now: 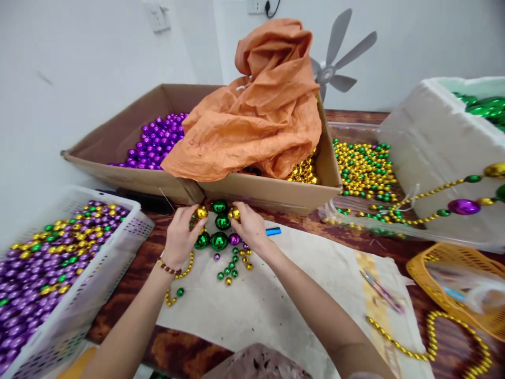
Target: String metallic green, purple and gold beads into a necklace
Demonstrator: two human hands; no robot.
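My left hand [181,234], with a beaded bracelet at its wrist, is closed on a shiny gold bead [201,212]. Another gold bead [234,213] is pinched in the fingertips of my right hand [251,227]. Between the hands lie several large green beads [219,241], with a purple bead [235,239] by my right palm. Small green beads [227,271] and gold ones are scattered just below on the pale cloth [268,305]. A short gold bead strand [185,268] runs down beside my left wrist.
A cardboard box [272,192] of purple and gold beads, partly covered by orange fabric [256,126], stands behind. Left is a white basket [136,216] of beads. At right are a clear bin [355,223], scissors [381,289], an orange basket [418,263] and a gold strand [432,337].
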